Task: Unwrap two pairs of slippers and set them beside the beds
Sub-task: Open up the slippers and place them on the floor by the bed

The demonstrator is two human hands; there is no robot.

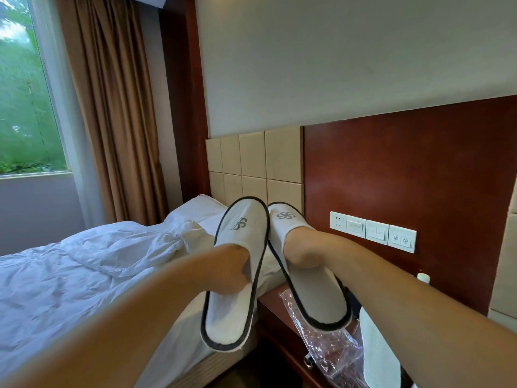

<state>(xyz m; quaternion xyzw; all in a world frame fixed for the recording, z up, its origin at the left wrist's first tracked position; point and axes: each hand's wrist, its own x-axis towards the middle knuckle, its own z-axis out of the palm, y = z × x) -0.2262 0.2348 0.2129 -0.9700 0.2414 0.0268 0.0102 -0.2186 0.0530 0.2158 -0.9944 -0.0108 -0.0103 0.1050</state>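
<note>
Two white slippers with dark trim and a grey logo are held up in front of the headboard, toes up. My left hand (pixel 230 271) is pushed into the toe pocket of the left slipper (pixel 232 312), and its thumb pinches the edge of the upper. The right slipper (pixel 319 295) hangs close beside it, almost touching. My right hand (pixel 303 252) is slid into its toe pocket, with the fingers hidden inside. Both heels hang down toward me.
A bed (pixel 70 275) with a rumpled white duvet lies at the left. Below the slippers is a dark wooden nightstand (pixel 272 312) carrying a crumpled clear plastic wrapper (pixel 333 354) and a white textured object (pixel 377 357). Wall switches (pixel 373 231) sit on the red-brown panel.
</note>
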